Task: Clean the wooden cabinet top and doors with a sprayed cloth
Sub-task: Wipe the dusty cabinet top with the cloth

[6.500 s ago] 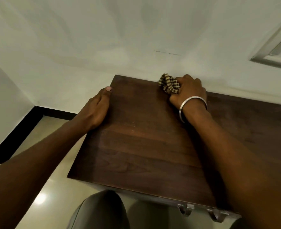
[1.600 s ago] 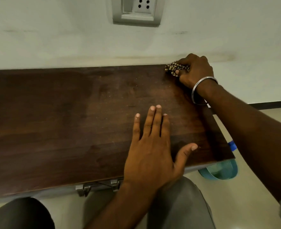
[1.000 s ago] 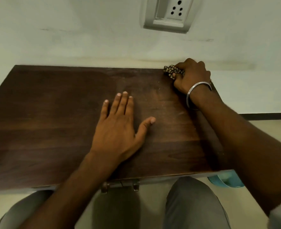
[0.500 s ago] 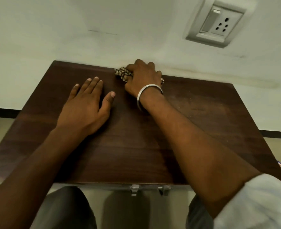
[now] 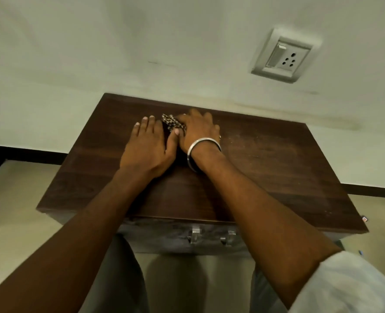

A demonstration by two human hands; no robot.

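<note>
While the cabinet doors (image 5: 164, 233) with their two metal handles (image 5: 195, 236) wait nearest the camera, untouched by my reading, the work goes on further back on the cabinet top (image 5: 277, 168). The left hand (image 5: 147, 146) lies flat on the wood, fingers straight and released, its thumb touching the right hand (image 5: 198, 129). That hand, with a bangle (image 5: 200, 145) at the wrist, has its fingers clenched over the bunched checked cloth (image 5: 172, 123), pressing it down near the rear edge, left of centre. Over the last second or so the cloth has swept here from the right rear corner and the left hand has closed in beside it. The back strip looks nearly wiped, the front still due. Behind is the wall socket (image 5: 282, 58).
</note>
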